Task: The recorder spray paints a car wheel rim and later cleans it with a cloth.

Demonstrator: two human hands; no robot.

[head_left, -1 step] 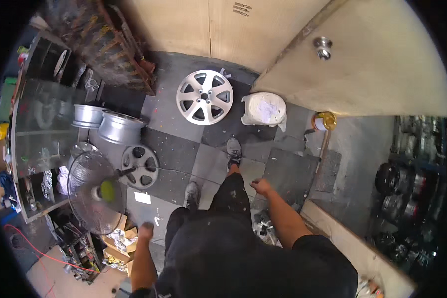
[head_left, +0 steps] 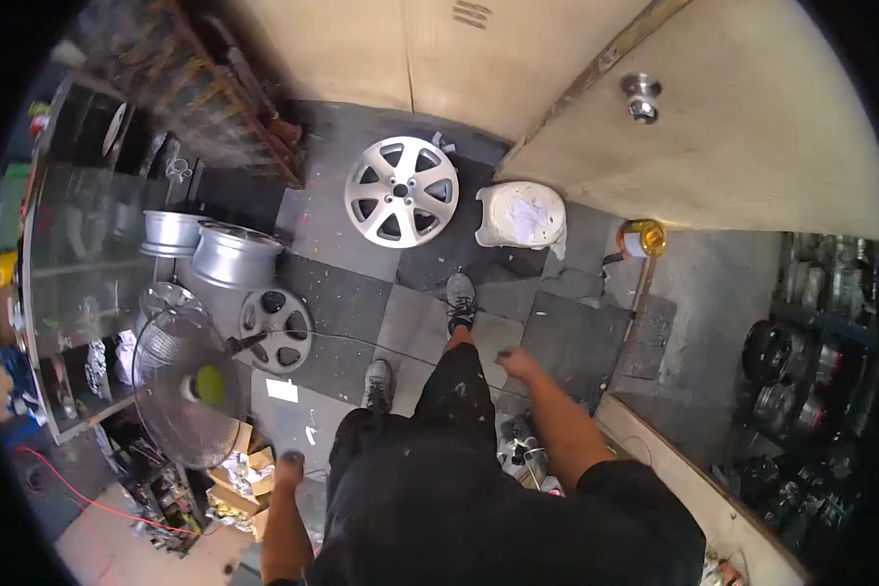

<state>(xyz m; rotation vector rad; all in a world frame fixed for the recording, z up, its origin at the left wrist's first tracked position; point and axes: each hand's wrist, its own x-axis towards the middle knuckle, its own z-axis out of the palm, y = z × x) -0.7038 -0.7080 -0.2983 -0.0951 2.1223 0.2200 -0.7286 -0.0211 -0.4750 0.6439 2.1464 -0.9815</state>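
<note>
My left hand (head_left: 289, 469) hangs low beside my left leg, near the pedestal fan (head_left: 188, 387) and an open cardboard box (head_left: 254, 479). Its fingers are small and blurred. In front of my right thigh hangs my right hand (head_left: 518, 363), its fingers curled in, with nothing visible in them. Both hands are apart from everything around them. A silver multi-spoke wheel rim (head_left: 401, 191) lies flat on the floor ahead of my feet. Just right of it stands a white, paint-stained stool (head_left: 523, 214).
Two silver rims (head_left: 236, 256) stand by the glass cabinet (head_left: 80, 254) at left. A grey rim (head_left: 276, 330) lies behind the fan, whose cable (head_left: 361, 342) crosses the floor. A tin (head_left: 642, 237) sits by the open door (head_left: 742, 127). Shelves (head_left: 820, 332) hold dark parts at right.
My left hand has shifted slightly back toward my body, and my right hand has barely moved. The view has tilted a little; the rims and stool stay in place.
</note>
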